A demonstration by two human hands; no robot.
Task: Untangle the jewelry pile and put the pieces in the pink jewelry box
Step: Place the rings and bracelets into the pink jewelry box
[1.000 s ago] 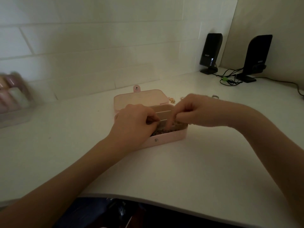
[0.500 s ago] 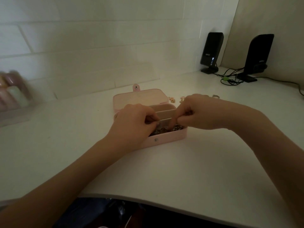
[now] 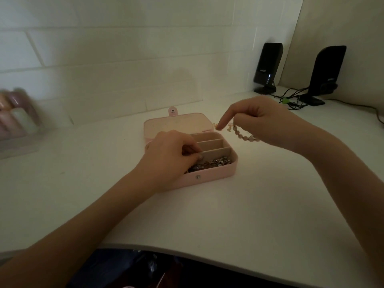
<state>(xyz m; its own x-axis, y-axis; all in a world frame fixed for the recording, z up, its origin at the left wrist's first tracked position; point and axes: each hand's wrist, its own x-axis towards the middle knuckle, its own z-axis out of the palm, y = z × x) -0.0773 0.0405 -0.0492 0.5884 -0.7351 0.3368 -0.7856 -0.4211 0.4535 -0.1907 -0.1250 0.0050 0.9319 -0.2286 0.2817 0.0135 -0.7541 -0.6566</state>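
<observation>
On the white table [image 3: 228, 204] the open pink rectangular jewelry box [image 3: 207, 175] held a tangle of silvery chains [image 3: 212, 163] in its nearest compartment, where the left hand [image 3: 168, 161] rested, fingers curled, pinching at them. Right of the box, the right hand [image 3: 259, 119] gripped a pale beaded bracelet [image 3: 243, 135], index finger extended downward.

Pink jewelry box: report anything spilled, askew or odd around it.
Nothing looks spilled or damaged. The pink hinged jewelry box sits open and flat on the white table, silvery chain jewelry inside its nearest compartment. The right hand holds a pale beaded bracelet beside it.
</observation>
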